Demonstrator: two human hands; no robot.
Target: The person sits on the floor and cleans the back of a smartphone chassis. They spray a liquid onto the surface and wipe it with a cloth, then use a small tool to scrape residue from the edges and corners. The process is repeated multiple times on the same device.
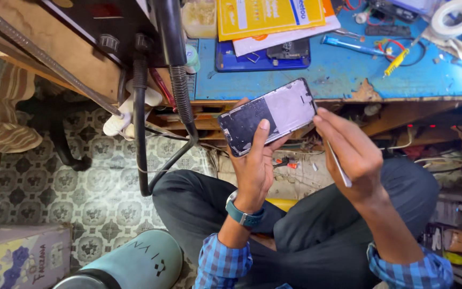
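Grey-backed opened phone [268,116] (dark at one end) sits gripped in left hand [256,163]; right hand [348,155] pinches thin tool [339,166].

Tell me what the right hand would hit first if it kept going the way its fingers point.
The right hand points up-left, its fingertips at the phone panel held by the left hand. It would likely meet that panel's right edge first; depth is uncertain.

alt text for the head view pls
A seated person's left hand holds an opened phone frame while the right hand holds a thin metal tool beside it, before a cluttered blue workbench.
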